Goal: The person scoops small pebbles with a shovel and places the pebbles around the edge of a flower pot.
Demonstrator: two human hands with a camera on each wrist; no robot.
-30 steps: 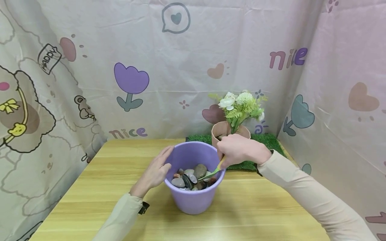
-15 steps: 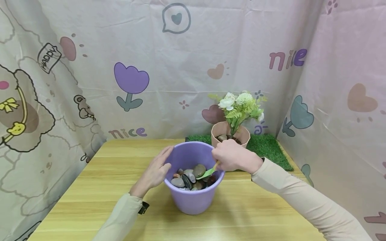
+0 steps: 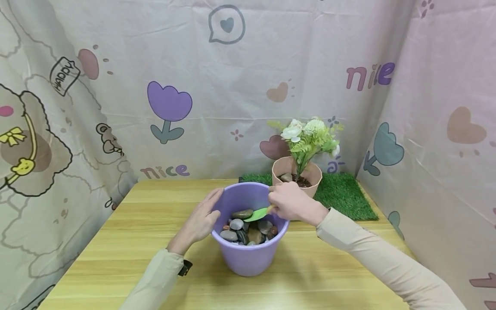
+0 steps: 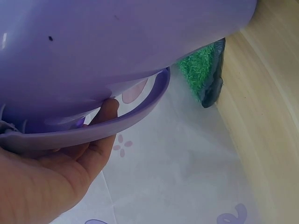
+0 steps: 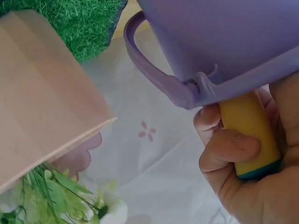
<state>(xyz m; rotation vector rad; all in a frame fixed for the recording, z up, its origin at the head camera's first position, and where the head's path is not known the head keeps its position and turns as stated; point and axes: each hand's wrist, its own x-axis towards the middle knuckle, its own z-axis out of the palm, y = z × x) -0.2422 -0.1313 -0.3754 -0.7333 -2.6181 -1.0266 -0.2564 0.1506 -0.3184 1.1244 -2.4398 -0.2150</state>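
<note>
A purple bucket (image 3: 248, 258) stands on the table with several smooth stones inside. My left hand (image 3: 196, 224) holds it at the left, thumb at the rim, fingers along the outside; in the left wrist view they pass behind the bucket's handle (image 4: 135, 116). My right hand (image 3: 296, 202) grips a small trowel by its yellow handle (image 5: 250, 130) over the bucket's right rim. The green trowel blade (image 3: 256, 214) reaches inside, its tip at a brown-grey stone (image 3: 242, 214) by the far wall. Whether the blade is under that stone, I cannot tell.
Behind the bucket, a pink flowerpot (image 3: 315, 170) with white flowers (image 3: 304, 129), dark soil and a stone (image 3: 286, 177) stands on a green turf mat (image 3: 348, 200). A printed curtain (image 3: 221, 86) encloses the wooden table (image 3: 162, 202) at the back and sides.
My right hand has moved left, swinging the trowel blade up and inward. The large brown-grey stone has shifted back and left, and other stones have rearranged. My left hand stays put.
</note>
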